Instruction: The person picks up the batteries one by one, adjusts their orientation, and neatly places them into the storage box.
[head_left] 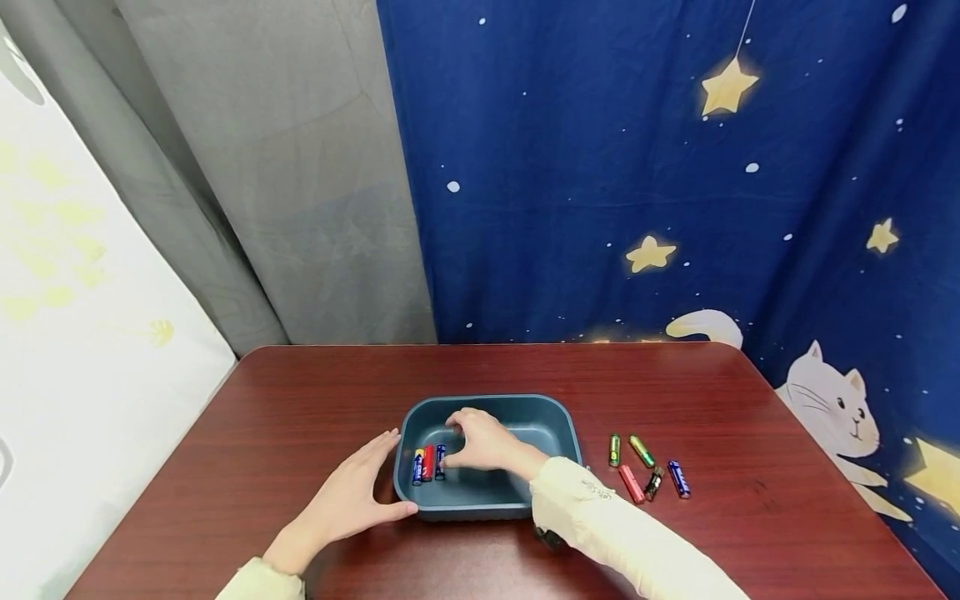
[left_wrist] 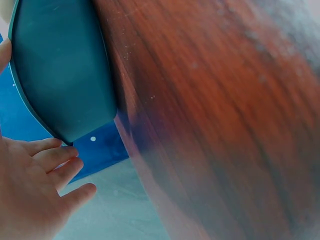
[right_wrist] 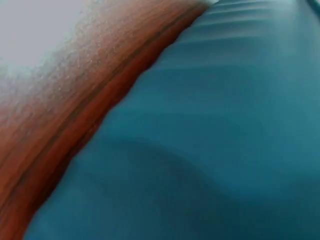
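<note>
A blue-grey plastic bin (head_left: 495, 508) stands on the table, with a blue and yellow battery (head_left: 417, 467), a red battery (head_left: 428, 462) and a dark blue battery (head_left: 440, 462) side by side at its left end. My left hand (head_left: 347, 492) is spread at the bin's left end, fingertips at the side rim and thumb at the front corner. In the left wrist view, its straight fingers reach the bin's edge. My right hand (head_left: 486, 442) reaches over the bin's right side, thumb tip beside the dark blue battery and fingers spread away from it. The right wrist view shows only the bin's wall.
Right of the bin lie several loose batteries: a green one (head_left: 614, 450), a green and yellow one (head_left: 641, 451), a pinkish red one (head_left: 632, 484), a black one (head_left: 654, 483) and a blue one (head_left: 678, 479). Curtains hang behind the reddish-brown table (head_left: 315, 400).
</note>
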